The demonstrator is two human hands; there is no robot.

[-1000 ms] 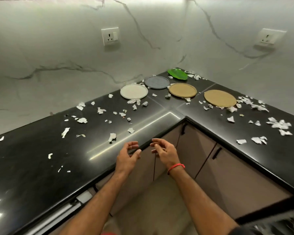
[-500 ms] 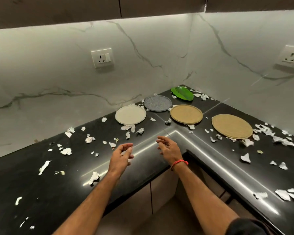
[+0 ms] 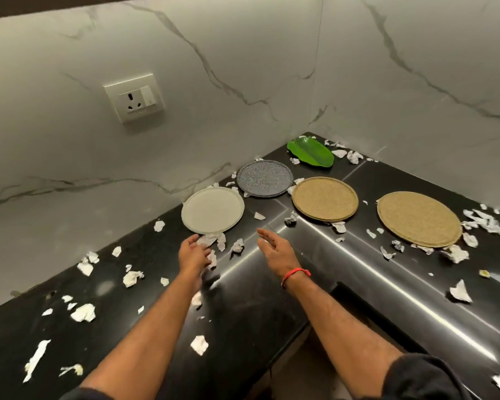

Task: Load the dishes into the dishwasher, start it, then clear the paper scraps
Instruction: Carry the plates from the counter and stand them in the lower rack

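Hands [image 3: 194,254] [image 3: 274,249] both slack, empty | cream plate [image 3: 212,210] just beyond left hand

Dim, warm room light comes from above at twelve o'clock, washing the marble wall [image 3: 243,67]. Bright streaks glare off the glossy black counter [image 3: 416,307] toward four o'clock. Edges bow; the left hand [image 3: 192,254] is slightly blurred.
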